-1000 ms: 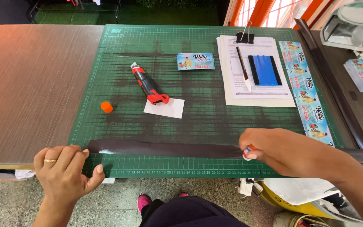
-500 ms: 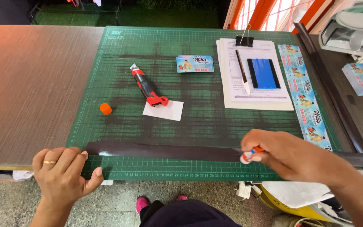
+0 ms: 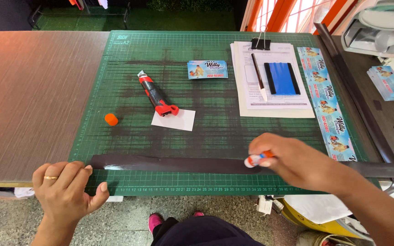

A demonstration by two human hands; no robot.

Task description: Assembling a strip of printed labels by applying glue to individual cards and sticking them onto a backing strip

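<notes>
Strip, long dark glossy (image 3: 169, 164), laid along near edge of green cutting mat (image 3: 215, 114); left end pinned flat by left hand (image 3: 67, 191), fingers spread, nothing gripped. Orange-white glue stick (image 3: 257, 159) pinched in right hand (image 3: 297, 161), tip pressed on strip right of centre. 1 orange cap (image 3: 111, 119) set aside, far left.

Single view, head-worn camera. Looks steeply down and forward over the near edge of the brown wood-grain tabletop (image 3: 33, 95). The green gridded cutting mat (image 3: 215, 127) fills the centre of frame; its near ruled edge runs almost parallel to the bottom of the picture. Close range: both hands enter from below, left hand (image 3: 67, 189) at lower left, right hand (image 3: 292, 161) at lower right. Grey speckled floor (image 3: 128, 221) shows beneath the tabletop edge. Far edge of mat lies near the frame top. No second view to overlap.
</notes>
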